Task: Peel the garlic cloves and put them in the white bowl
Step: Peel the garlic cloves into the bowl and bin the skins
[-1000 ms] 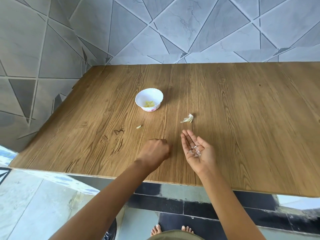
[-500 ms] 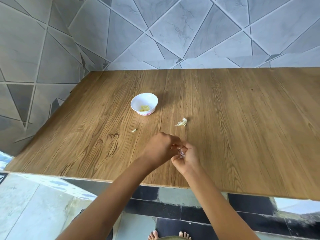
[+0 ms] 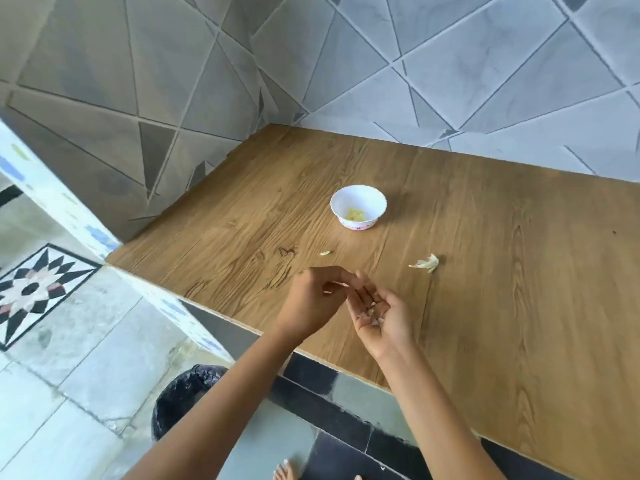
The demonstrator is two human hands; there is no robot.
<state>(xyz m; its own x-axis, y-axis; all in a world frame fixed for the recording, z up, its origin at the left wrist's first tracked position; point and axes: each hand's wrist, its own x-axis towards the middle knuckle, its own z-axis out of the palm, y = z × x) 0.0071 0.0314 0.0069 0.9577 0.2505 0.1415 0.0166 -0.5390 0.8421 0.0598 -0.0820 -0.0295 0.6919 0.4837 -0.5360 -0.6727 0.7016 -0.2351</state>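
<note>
Peels (image 3: 370, 313) lie in the right hand (image 3: 384, 323), cupped palm-up with fingers loosely spread above the table (image 3: 502, 271). Left hand (image 3: 311, 303) touches its fingertips, fingers curled; whether they pinch anything cannot be told. Bowl (image 3: 346, 199), farther off, holds peeled garlic (image 3: 356, 214); a husk (image 3: 426, 263) lies right, a scrap (image 3: 325, 252) near.

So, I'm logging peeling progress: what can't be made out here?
Head view:
Left hand: curled fingers hide whether it pinches anything.
White bowl: yellowish peeled garlic too small to count.
Pale piece on wooden table: clove or skin, too small.
</note>
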